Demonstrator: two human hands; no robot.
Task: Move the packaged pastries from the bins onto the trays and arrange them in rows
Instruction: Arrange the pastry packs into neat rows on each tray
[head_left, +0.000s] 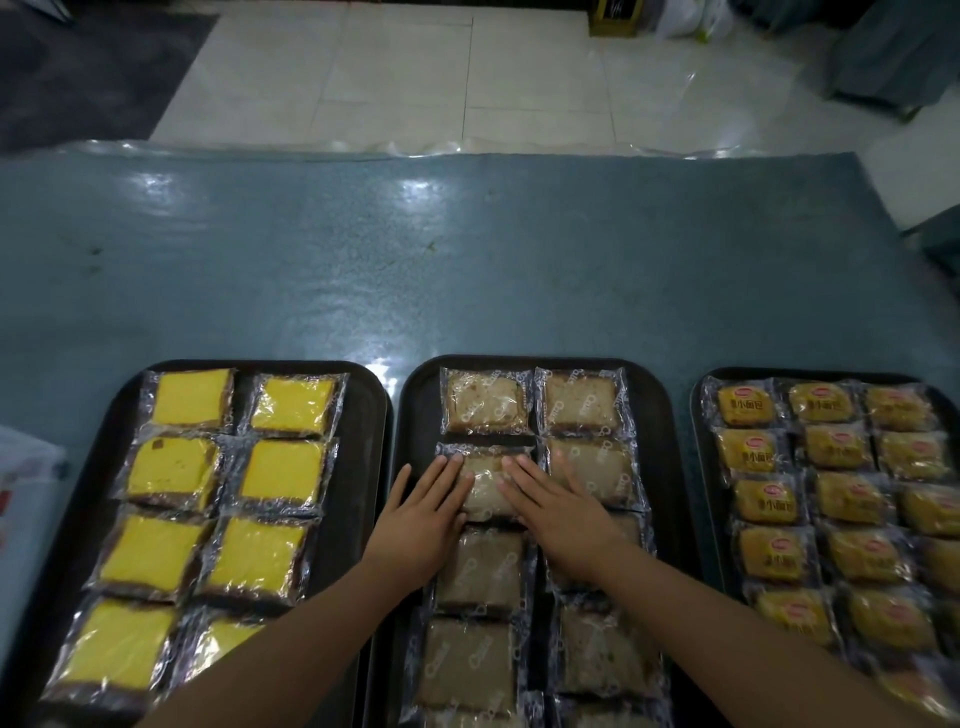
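Three black trays stand side by side on the table. The middle tray (415, 405) holds brown cake slices in clear wrappers, laid in two columns. My left hand (426, 512) and my right hand (550, 506) lie flat, fingers straight, on one brown packet (485, 491), second from the far end of the left column. The left tray (363, 467) carries yellow cake packets (283, 478) in two columns. Small orange bread packets (852, 499) fill the right tray (698, 467) in three columns.
The trays sit at the near edge of a blue-grey table (467, 270) covered in clear plastic. A white plastic bag (26, 499) lies at the left edge. Beyond the table are pale floor tiles, a dark mat and a yellow box (615, 18).
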